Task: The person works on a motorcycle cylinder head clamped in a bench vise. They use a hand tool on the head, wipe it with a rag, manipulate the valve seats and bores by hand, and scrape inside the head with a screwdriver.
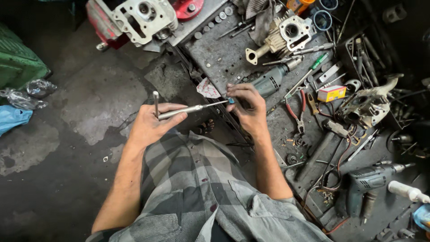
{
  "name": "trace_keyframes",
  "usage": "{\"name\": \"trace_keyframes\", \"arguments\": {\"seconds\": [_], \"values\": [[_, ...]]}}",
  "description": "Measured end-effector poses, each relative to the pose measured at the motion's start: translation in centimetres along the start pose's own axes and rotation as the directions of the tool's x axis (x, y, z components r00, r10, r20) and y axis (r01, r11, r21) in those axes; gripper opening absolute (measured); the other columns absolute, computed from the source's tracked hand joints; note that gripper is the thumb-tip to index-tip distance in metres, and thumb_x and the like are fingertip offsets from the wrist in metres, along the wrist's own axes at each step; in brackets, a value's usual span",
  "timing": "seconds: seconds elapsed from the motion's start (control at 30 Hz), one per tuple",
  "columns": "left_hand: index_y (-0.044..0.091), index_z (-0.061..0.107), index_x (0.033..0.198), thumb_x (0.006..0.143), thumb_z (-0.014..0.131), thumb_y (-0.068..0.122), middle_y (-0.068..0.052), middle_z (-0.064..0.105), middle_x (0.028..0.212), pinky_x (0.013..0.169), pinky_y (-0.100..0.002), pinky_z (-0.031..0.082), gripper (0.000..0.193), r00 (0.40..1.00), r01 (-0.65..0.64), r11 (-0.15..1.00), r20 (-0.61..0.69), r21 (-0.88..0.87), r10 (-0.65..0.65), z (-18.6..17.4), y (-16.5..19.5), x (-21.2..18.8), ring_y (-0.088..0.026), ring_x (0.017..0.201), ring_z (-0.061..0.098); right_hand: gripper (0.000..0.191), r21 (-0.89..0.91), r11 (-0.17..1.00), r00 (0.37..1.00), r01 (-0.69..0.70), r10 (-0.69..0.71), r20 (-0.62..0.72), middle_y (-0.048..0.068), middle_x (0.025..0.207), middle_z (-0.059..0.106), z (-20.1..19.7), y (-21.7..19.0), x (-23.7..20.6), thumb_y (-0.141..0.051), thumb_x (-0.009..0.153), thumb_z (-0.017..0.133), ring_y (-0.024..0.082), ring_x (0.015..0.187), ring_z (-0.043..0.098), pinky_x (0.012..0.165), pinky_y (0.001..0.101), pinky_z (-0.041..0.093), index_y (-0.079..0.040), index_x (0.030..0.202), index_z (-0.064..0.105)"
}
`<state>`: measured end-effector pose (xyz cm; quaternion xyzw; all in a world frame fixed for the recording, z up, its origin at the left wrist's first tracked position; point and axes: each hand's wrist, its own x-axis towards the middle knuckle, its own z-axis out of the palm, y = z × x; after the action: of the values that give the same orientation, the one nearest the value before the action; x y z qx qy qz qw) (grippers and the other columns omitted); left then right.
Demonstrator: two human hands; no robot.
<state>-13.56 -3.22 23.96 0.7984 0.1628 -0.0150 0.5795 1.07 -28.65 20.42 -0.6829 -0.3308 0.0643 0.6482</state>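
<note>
1. Left hand (150, 123), approx centre of view: grip wrapped tight around a T-handle metal tool (179, 110); its short crossbar sticks upright above the fist, and the long shaft runs toward 3 o'clock.
2. Right hand (248, 105), just at 3 o'clock of the left: fingertips pressed together, pinching a small blue-tipped bit (231, 101) right at the shaft's far end. Can't tell if bit & shaft are joined or only touching.
3. Tool sits between both hands, roughly level, held above the bench (215, 54) edge and the person's grey checked shirt (192, 179).
4. Behind the right hand, at 1 o'clock: grey power drill (268, 80) lying on the bench, partly hidden by the fingers.
5. At 3 o'clock of the right hand: red-handled pliers (296, 110), and a small yellow-red box (332, 93) a bit further out.
6. At 12 o'clock: pale metal cylinder head (280, 38), and a second engine part w/ red housing (143, 18) at 11 o'clock.
7. At 4 o'clock, well apart: another grey drill (371, 179) w/ tangled wires near it.
8. At 9 o'clock: stained concrete floor (80, 116), and a blue plastic bag (13, 117) at the far edge.
</note>
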Motion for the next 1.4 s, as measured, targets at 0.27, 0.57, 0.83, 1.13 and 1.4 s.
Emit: {"name": "trace_keyframes", "arguments": {"seconds": [0.27,0.57,0.83,1.13,1.4], "values": [[0.007,0.081,0.109,0.086,0.081,0.022,-0.002,0.079,0.088,0.067,-0.024,0.052,0.027,0.999,0.009,0.993,0.035,-0.120,-0.004,-4.3,-1.1,-2.7,-0.005,0.076,0.066,0.028,-0.061,0.998,0.951,0.024,-0.004,0.309,0.011,0.107,0.076,6.0,-3.0,1.7,0.004,0.078,0.083,0.024,0.096,0.077,0.083,0.0316,0.064,-0.003,0.104,0.076],[0.008,0.081,0.110,0.087,0.082,0.022,-0.002,0.079,0.087,0.068,-0.024,0.051,0.027,1.000,0.029,0.988,-0.001,-0.149,-0.029,-9.8,-3.8,-6.9,-0.006,0.076,0.064,0.030,-0.012,0.990,0.914,0.138,-0.123,0.386,0.011,0.102,0.076,12.9,-3.7,2.0,-0.002,0.074,0.091,0.023,0.094,0.075,0.081,0.0315,0.060,-0.003,0.100,0.076],[0.006,0.080,0.110,0.089,0.081,0.023,-0.001,0.079,0.090,0.072,-0.023,0.053,0.027,1.000,0.016,0.957,0.002,-0.289,-0.016,-13.1,-7.6,-9.9,-0.006,0.081,0.068,0.029,-0.040,0.999,0.921,0.033,-0.015,0.390,0.011,0.098,0.074,18.5,-5.7,0.7,0.000,0.071,0.093,0.022,0.091,0.074,0.080,0.0307,0.058,0.000,0.093,0.074],[0.003,0.083,0.106,0.087,0.082,0.020,0.003,0.055,0.064,0.047,-0.023,0.024,0.026,0.943,0.316,0.784,0.269,-0.535,-0.196,-16.1,-11.5,-11.2,-0.004,0.053,0.039,0.024,-0.158,0.987,0.915,0.020,0.045,0.401,0.013,0.102,0.072,22.6,-9.1,-1.3,0.006,0.074,0.088,0.022,0.099,0.074,0.082,0.0322,0.061,-0.002,0.088,0.070],[0.004,0.082,0.106,0.089,0.080,0.022,0.003,0.070,0.078,0.060,-0.022,0.041,0.025,0.943,0.232,0.851,0.324,-0.471,-0.078,-15.4,-12.5,-10.8,-0.003,0.068,0.054,0.030,-0.319,0.945,0.904,-0.076,0.200,0.378,0.010,0.094,0.073,22.2,-10.8,-2.5,-0.003,0.070,0.093,0.022,0.089,0.075,0.077,0.0303,0.060,-0.001,0.089,0.070]]}}
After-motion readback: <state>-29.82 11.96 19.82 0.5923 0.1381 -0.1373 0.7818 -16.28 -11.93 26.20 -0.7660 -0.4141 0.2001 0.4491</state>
